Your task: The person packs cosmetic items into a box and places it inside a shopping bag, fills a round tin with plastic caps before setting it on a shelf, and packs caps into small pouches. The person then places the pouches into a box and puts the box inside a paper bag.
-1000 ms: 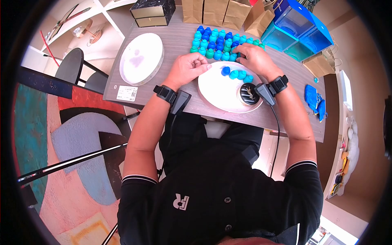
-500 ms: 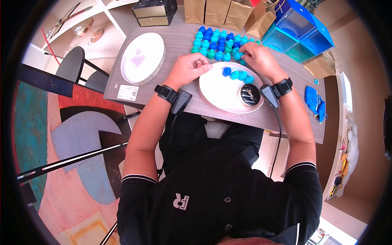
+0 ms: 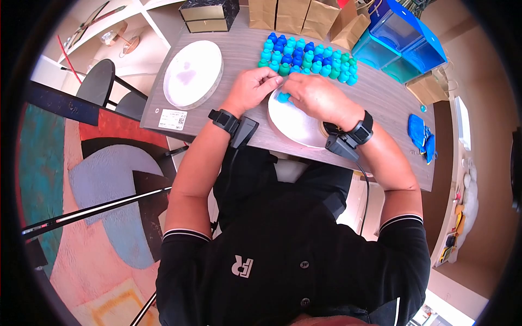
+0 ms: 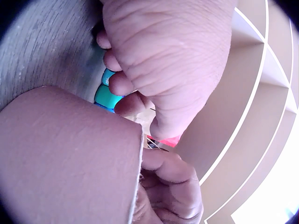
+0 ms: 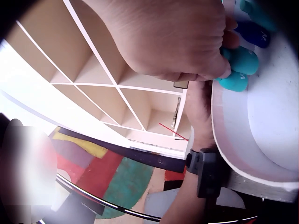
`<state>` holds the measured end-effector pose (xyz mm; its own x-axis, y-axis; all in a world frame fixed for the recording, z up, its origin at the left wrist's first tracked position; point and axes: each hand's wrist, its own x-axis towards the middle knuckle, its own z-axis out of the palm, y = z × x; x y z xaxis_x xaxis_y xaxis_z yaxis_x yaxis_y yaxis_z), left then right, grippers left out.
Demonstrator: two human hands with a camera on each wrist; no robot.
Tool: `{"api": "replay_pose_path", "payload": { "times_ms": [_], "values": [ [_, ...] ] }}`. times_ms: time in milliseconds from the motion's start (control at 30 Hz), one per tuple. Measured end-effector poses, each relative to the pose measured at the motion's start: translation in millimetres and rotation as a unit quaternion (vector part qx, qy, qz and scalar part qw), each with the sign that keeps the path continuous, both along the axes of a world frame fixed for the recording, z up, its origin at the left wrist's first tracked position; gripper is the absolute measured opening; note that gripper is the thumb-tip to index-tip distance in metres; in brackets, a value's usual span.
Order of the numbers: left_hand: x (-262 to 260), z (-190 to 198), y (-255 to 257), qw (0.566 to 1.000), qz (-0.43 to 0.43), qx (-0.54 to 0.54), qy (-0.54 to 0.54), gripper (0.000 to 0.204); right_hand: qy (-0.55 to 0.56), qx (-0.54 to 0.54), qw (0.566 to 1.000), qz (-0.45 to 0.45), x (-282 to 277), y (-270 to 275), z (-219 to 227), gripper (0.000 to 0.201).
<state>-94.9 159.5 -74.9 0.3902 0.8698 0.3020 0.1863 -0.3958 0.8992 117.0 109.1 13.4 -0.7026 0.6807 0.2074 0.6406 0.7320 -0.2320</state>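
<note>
Thumb and fingertips of my right hand pinch a small teal bottle-shaped piece inside the rim of the round white tray. A dark blue piece with a pale mark sits beside it in the right wrist view. From above, this hand covers most of the pieces in the tray. My left hand stays by the tray's far left rim, fingers loosely curled around nothing visible. In the left wrist view, the tray's wall stands in front, partly hiding the right hand.
Behind the tray stand rows of blue, teal and green bottle-shaped pieces. To the left lies another round white tray. Paper bags, a blue clear-sided box and a black box line the back; a blue cloth lies right.
My right hand has taken a teal piece from the front of the rows and carried it left, into the tray. The left hand has stayed nearly still.
</note>
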Motion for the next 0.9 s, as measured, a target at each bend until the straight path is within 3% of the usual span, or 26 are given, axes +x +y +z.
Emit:
{"api": "replay_pose_path", "payload": {
  "times_ms": [133, 333, 400, 500, 700, 900],
  "values": [
    [1.6, 1.7, -1.6, 0.999, -0.005, 0.019, -0.026, 0.031, -0.003, 0.024, 1.000, 0.014, -2.3, 3.6, -7.2, 0.022],
    [-1.4, 2.9, -3.7, 0.999, -0.021, -0.035, -0.004, 0.024, -0.001, 0.064, 0.998, -0.003, 3.4, 0.8, -3.9, 0.024],
    [-1.8, 6.9, -4.9, 0.999, -0.017, -0.035, 0.019, 0.025, 0.027, 0.095, 0.994, -0.045, 8.6, -2.1, 10.5, 0.009],
    [-1.4, 3.7, -2.2, 0.999, -0.017, -0.014, 0.024, 0.024, 0.012, 0.143, 0.989, -0.039, 12.6, -5.6, 17.1, 0.008],
    [-1.6, 3.5, -2.5, 1.000, -0.020, -0.007, 0.016, 0.023, -0.073, 0.076, 0.994, 0.020, -8.6, -33.1, -5.3, 0.013],
    [-1.5, 2.1, -1.5, 0.999, -0.021, -0.001, 0.028, 0.022, -0.175, 0.030, 0.983, -0.045, -11.4, -31.8, -9.0, 0.022]
  ]
}}
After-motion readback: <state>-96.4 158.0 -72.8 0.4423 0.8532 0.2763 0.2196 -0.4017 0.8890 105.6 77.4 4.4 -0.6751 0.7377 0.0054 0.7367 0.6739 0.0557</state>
